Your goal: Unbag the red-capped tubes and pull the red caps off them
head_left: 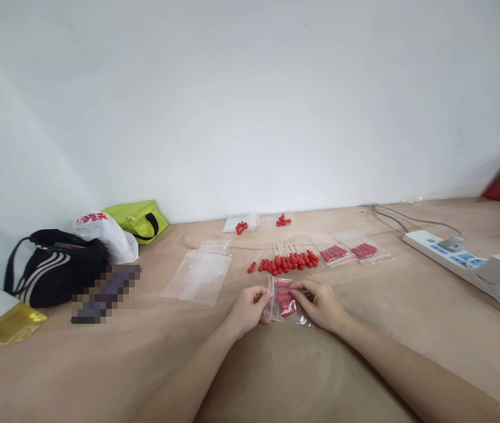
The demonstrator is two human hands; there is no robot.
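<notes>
A clear zip bag (pixel 284 301) with several red-headed sticks in it lies in front of me. My left hand (pixel 250 306) pinches the bag's zip edge on the left side. Thumb and fingers of my right hand (pixel 318 301) are closed at the bag's right part, beside the red heads; whether they grip film or sticks underneath is hard to see. Just beyond the bag, a row of loose white sticks with red heads (pixel 291 261) is spread on the table. Two filled zip bags (pixel 334 252) lie to the right of that row.
Flat, unfilled zip bags (pixel 201 276) lie left of my hands. Small red pieces (pixel 241 227) rest on bags near the wall. A power strip (pixel 443 252) with plugs and cables is at right. A black bag (pixel 60 264), white plastic bag (pixel 111 235) and lime pouch (pixel 137 220) stand at left.
</notes>
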